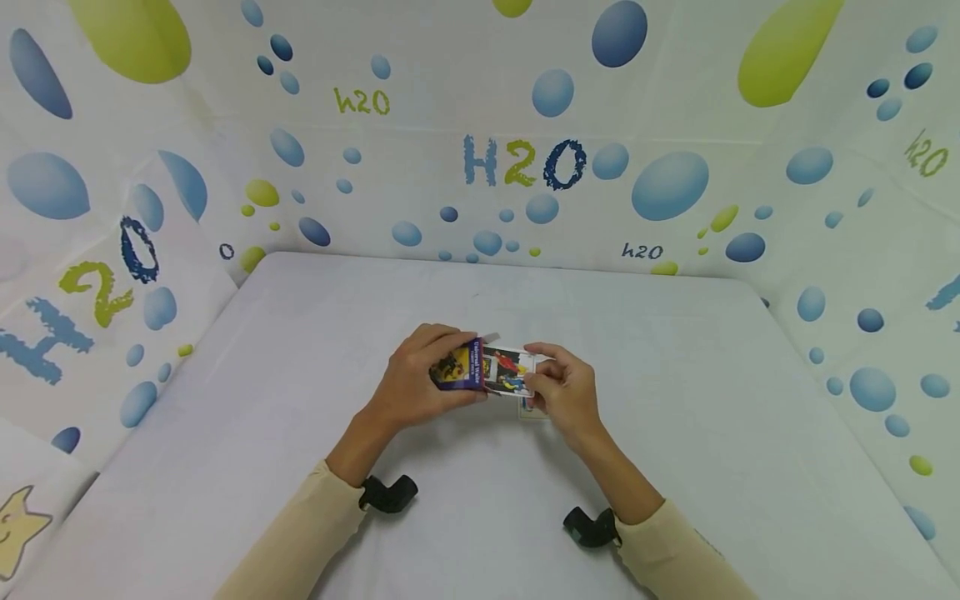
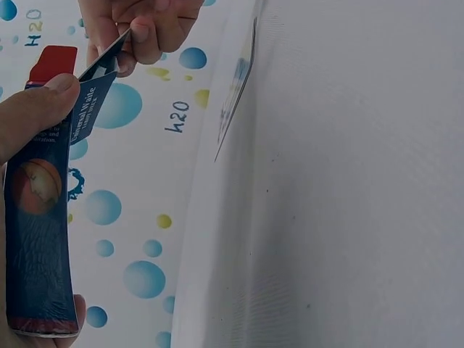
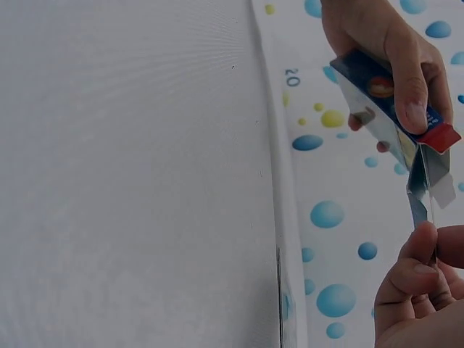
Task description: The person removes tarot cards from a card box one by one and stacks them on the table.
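Above the counter (image 1: pixel 675 367), the left hand (image 1: pixel 416 375) grips a box (image 1: pixel 454 367); the right hand (image 1: pixel 568 392) pinches a picture card (image 1: pixel 507 372) at the box's three-o'clock end. A second card (image 1: pixel 531 411) lies toward four o'clock.

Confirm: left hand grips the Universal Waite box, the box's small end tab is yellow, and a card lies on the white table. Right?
Not quite: the end tab is red, not yellow, as the left wrist view shows. The left hand does grip the Universal Waite box, and a card lies on the white table.
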Action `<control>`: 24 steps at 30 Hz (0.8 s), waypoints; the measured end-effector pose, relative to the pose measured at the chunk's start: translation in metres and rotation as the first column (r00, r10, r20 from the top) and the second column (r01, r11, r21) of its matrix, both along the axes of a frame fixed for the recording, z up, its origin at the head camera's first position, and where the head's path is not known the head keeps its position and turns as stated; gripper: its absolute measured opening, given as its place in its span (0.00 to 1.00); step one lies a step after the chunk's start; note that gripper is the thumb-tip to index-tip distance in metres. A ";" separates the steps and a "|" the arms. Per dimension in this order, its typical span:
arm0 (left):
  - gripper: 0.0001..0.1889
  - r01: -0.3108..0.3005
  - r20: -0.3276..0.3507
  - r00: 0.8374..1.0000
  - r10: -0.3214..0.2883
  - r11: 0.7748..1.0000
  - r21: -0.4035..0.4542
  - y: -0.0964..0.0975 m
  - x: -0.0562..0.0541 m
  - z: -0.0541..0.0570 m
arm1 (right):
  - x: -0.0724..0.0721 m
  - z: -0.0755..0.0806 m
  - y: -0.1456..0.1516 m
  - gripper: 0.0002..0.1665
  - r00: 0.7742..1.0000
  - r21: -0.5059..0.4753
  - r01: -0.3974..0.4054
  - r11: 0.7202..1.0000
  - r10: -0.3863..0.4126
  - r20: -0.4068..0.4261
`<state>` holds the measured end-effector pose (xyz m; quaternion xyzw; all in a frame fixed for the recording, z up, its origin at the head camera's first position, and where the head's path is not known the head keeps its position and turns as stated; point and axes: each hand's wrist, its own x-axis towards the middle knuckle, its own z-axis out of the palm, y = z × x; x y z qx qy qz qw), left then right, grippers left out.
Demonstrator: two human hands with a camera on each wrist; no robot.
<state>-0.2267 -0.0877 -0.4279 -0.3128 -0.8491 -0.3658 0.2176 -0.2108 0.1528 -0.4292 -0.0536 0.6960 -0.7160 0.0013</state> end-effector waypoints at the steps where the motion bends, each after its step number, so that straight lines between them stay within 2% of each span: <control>1: 0.40 -0.003 -0.001 1.000 0.003 1.000 0.002 0.000 0.000 0.000 | 0.000 0.000 0.000 0.24 1.000 -0.001 0.004 1.000 -0.004 0.001; 24: 0.42 -0.046 -0.028 0.999 0.046 0.999 0.006 -0.005 -0.002 0.002 | -0.002 -0.005 -0.001 0.18 0.998 -0.003 0.051 0.999 -0.051 -0.023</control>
